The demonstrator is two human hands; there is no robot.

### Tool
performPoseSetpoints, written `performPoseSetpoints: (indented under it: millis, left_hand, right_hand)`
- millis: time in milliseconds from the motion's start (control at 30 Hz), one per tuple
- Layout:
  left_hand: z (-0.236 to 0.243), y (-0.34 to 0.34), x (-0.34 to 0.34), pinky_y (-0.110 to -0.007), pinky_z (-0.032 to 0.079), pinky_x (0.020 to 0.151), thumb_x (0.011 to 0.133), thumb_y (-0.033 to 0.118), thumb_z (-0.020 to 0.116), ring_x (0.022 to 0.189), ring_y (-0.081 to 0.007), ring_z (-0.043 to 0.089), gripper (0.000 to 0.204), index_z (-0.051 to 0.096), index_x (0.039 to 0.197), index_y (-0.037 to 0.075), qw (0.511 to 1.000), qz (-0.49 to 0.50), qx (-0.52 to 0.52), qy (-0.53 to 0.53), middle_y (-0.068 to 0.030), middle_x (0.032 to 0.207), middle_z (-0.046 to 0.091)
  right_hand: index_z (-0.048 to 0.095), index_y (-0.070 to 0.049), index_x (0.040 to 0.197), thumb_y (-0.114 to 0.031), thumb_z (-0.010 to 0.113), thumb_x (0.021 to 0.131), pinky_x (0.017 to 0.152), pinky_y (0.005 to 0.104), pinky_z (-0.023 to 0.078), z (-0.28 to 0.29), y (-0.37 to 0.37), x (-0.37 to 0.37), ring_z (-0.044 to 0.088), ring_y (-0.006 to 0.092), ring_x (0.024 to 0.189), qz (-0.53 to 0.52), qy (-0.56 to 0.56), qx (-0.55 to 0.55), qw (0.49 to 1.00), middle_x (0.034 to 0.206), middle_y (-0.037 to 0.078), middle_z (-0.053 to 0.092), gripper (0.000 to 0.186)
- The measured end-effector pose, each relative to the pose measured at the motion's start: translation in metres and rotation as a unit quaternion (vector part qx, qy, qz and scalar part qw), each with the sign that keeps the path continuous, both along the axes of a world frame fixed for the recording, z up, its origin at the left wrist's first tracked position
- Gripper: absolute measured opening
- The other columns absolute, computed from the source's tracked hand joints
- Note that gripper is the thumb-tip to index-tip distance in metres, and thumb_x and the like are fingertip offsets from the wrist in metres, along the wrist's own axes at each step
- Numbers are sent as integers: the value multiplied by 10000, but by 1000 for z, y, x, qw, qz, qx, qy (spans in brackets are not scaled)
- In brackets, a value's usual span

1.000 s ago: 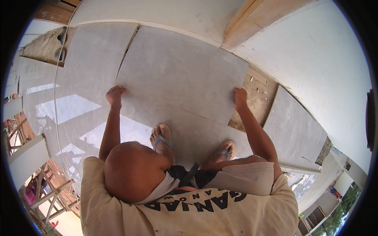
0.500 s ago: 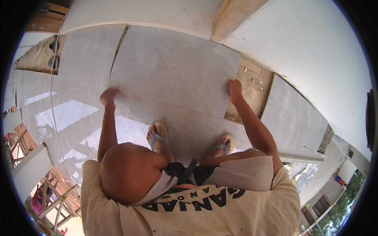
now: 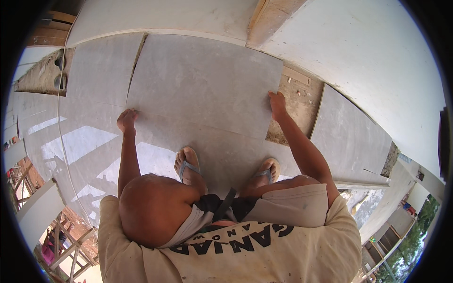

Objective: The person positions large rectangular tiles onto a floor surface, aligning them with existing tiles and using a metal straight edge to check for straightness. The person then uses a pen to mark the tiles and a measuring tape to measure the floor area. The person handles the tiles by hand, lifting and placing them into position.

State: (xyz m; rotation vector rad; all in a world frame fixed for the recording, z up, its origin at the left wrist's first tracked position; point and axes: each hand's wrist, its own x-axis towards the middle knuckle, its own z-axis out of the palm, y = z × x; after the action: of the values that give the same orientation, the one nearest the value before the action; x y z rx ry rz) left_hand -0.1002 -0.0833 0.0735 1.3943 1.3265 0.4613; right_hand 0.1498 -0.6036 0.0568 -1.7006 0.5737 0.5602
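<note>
A large grey floor tile [image 3: 207, 82] lies in front of my feet against the foot of the wall, with a dark narrow gap along its left side. My right hand [image 3: 277, 104] is closed on the tile's right edge, its thumb on top and its fingertips hidden at the edge. At the tile's near left corner my left hand [image 3: 126, 120] is closed, with bent fingers pressed at the seam. Whether the fingers of that hand reach under the corner is hidden.
Right of the tile is a bare sandy patch [image 3: 296, 104] with small debris, then another grey tile [image 3: 349, 132]. A white cable [image 3: 60, 125] crosses the floor at left, near an uncovered corner [image 3: 40, 75]. A white wall [image 3: 363, 61] and a wooden post [image 3: 273, 21] stand ahead.
The view has shifted slightly. Both hands keep their places at the tile's edges, and the tile shows no clear movement against the neighbouring ones.
</note>
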Motion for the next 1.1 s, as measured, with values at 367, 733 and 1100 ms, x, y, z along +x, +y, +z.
performPoseSetpoints:
  millis: [367, 733, 1100]
  left_hand:
    - [-3, -1, -3, -279, 538, 657, 792, 63, 645, 717, -179, 609, 212, 602, 959, -60, 1000, 9, 8, -16, -107, 818, 628]
    - [-5, -1, -3, -255, 535, 611, 787, 97, 663, 689, -155, 606, 200, 619, 918, -47, 1000, 7, 15, -21, -93, 792, 627]
    - [-9, -2, 1, -260, 547, 616, 785, 71, 654, 713, -165, 618, 201, 618, 937, -56, 1000, 6, 14, -3, -95, 825, 631]
  right_hand:
    - [570, -31, 965, -296, 572, 863, 629, 263, 420, 18, -15, 0, 483, 103, 669, 86, -10, -42, 995, 786, 9, 527, 284]
    - [556, -29, 995, -280, 566, 875, 616, 267, 442, 16, -56, 0, 529, 131, 691, 69, 23, -1, 997, 813, 42, 569, 278]
    - [597, -8, 872, -251, 586, 846, 522, 227, 393, 4, -68, -13, 490, 86, 580, 128, -21, 4, 991, 669, 8, 549, 244]
